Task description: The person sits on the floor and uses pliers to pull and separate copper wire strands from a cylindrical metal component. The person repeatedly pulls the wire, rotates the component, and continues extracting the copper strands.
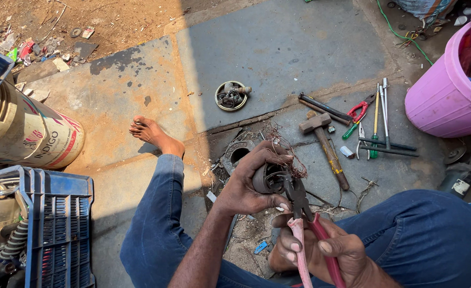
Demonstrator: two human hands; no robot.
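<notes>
1. Head view looks down on a person sitting on a concrete floor (278,48), legs apart, one bare foot (153,133) stretched out ahead on the left.
2. Left hand (251,178) is wrapped around a small round motor stator (267,178), fingers curled over its top and thumb beneath, holding it up just above the floor between the knees. Its open bore faces right, toward the other hand.
3. Frayed copper wire (294,160) sticks out of the stator's upper right side in a reddish tangle.
4. Right hand (321,250) is closed around the pink and red handles of a pair of pliers (299,208), low and close to the body.
5. The pliers' long axis runs up and slightly left from the right hand; their dark nose meets the stator's right face, at or just inside the winding. Whether the nose is biting on wire I cannot tell.
6. So the stator lies directly up and left of the right hand, with the two hands near each other, the left hand's thumb almost touching the pliers' joint.
7. On the floor to the right lie a hammer (326,149), red-handled cutters (359,111), screwdrivers (376,120) and metal rods.
8. A round metal cover (231,96) sits farther ahead; a pink bucket (443,90) stands at far right, a blue crate (59,224) at lower left beside a large tin (27,130).
</notes>
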